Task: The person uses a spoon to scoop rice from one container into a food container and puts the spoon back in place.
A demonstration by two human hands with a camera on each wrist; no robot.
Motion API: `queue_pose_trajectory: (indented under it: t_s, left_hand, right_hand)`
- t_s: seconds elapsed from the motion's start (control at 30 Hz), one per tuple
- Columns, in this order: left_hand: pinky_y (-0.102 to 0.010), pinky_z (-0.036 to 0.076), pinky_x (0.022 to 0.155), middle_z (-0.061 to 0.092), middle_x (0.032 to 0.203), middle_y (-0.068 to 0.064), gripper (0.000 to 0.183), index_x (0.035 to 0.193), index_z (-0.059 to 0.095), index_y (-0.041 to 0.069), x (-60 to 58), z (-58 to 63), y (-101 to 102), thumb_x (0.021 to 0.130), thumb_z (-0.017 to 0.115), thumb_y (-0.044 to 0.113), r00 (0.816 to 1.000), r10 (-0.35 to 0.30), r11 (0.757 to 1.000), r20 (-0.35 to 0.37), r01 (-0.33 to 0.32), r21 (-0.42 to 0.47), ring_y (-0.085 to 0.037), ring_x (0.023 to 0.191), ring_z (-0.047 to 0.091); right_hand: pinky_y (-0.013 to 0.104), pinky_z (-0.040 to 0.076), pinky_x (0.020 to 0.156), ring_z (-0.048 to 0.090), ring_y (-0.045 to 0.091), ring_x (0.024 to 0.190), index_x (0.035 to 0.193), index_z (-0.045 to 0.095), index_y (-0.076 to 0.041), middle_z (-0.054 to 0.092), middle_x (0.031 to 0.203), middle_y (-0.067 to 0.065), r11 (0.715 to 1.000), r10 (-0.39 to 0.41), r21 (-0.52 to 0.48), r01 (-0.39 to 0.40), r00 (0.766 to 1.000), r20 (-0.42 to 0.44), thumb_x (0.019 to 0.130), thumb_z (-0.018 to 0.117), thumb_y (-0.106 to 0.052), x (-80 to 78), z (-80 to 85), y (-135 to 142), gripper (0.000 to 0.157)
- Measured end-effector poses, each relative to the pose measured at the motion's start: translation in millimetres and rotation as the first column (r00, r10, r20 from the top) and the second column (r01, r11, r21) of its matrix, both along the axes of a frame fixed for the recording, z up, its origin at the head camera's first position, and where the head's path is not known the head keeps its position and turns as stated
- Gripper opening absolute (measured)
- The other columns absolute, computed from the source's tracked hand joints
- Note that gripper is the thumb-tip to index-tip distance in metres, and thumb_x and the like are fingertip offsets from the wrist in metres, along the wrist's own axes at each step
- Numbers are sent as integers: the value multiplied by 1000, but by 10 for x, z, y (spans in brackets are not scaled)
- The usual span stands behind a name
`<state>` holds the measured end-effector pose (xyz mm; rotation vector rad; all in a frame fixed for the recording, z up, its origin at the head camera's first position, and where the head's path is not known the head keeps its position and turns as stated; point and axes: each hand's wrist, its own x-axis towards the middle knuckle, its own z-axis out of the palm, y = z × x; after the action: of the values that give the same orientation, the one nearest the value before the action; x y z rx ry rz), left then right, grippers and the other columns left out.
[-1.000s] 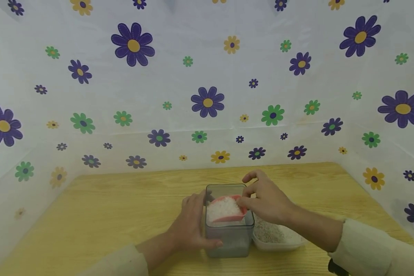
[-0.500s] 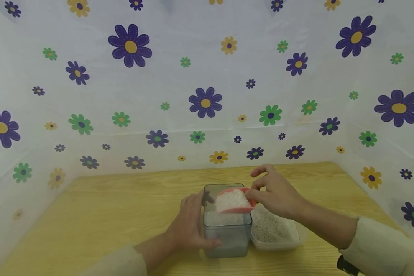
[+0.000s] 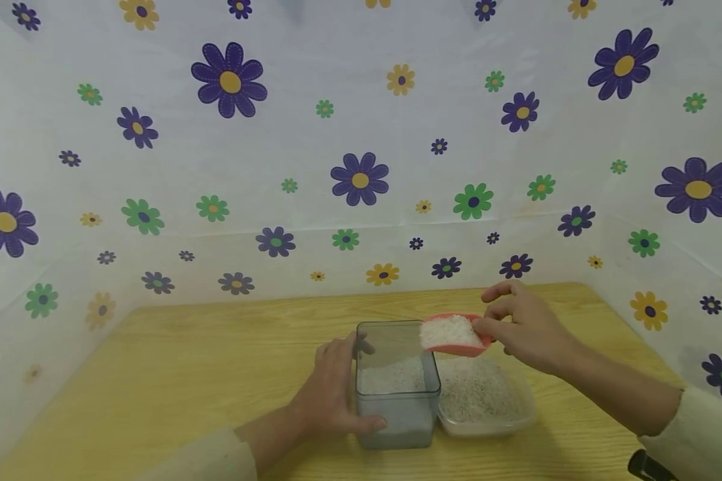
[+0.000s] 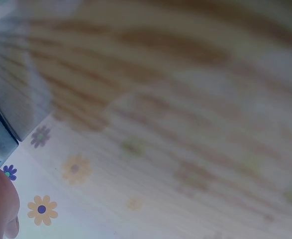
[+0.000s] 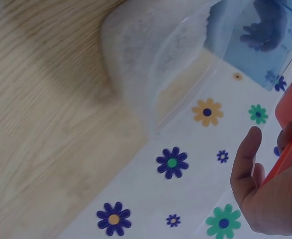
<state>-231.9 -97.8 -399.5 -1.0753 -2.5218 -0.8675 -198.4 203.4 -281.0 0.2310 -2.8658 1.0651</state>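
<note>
A pink scoop (image 3: 463,349) heaped with white rice-like grains (image 3: 448,332) is held level by my right hand (image 3: 529,331). Thumb and fingers pinch its handle, and the scoop hangs above the gap between two containers. In the right wrist view, the scoop (image 5: 291,107) shows at the right edge beside the hand (image 5: 265,199). My left hand (image 3: 331,391) grips the left side of a tall grey see-through container (image 3: 397,421), thumb across its front. White grains lie inside that container. To its right stands a low clear tub (image 3: 487,427) of whitish and brownish grains.
Both containers stand side by side on a wood-grain table (image 3: 216,374). A white flower-print sheet (image 3: 301,147) rises behind the table and along both sides. A small dark object (image 3: 650,464) shows under the right sleeve.
My right hand has carried the filled scoop up and rightward, out of the tall container and toward the tub's side. The left hand stays in place on the container.
</note>
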Motion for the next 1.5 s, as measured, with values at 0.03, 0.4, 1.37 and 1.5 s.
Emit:
queue_pose_trajectory:
  t_s: [0.03, 0.4, 1.37, 1.5]
  left_hand:
    - [-46, 26, 97, 51, 120, 2, 103, 139, 25, 20, -3, -3, -1, 60, 69, 69, 1000, -3, 1000, -5, 3, 0, -13, 107, 44]
    - [-45, 26, 97, 50, 120, 3, 103, 140, 22, 24, -8, -9, -3, 61, 69, 70, 1000, -6, 1000, -9, 6, -6, -13, 106, 44]
    - [-45, 27, 98, 50, 120, 3, 101, 138, 27, 21, -12, -23, -11, 60, 70, 69, 1000, 3, 1000, -9, -3, -6, -13, 106, 44]
    - [-44, 28, 96, 49, 121, 5, 101, 139, 25, 24, -19, -28, -18, 60, 70, 68, 1000, -6, 1000, 3, 6, -3, -13, 107, 44]
  right_hand:
    - [28, 49, 59, 53, 26, 94, 71, 67, -11, 46, 126, 9, 1000, -6, 3, 6, 1000, -1, 87, 61, -30, 1, -12, 40, 26]
    - [43, 46, 82, 47, 30, 107, 65, 67, -14, 52, 116, 14, 986, -9, 165, 2, 999, 38, 86, 61, -28, -49, -200, 385, 26]
    - [27, 42, 56, 50, 15, 68, 73, 66, -13, 56, 92, 3, 914, 21, 403, -53, 996, 84, 84, 62, -26, -85, -346, 330, 17]
    - [26, 43, 61, 50, 13, 75, 66, 64, -20, 55, 95, 1, 902, 100, 420, -99, 995, 21, 84, 63, -25, -54, -326, 244, 19]
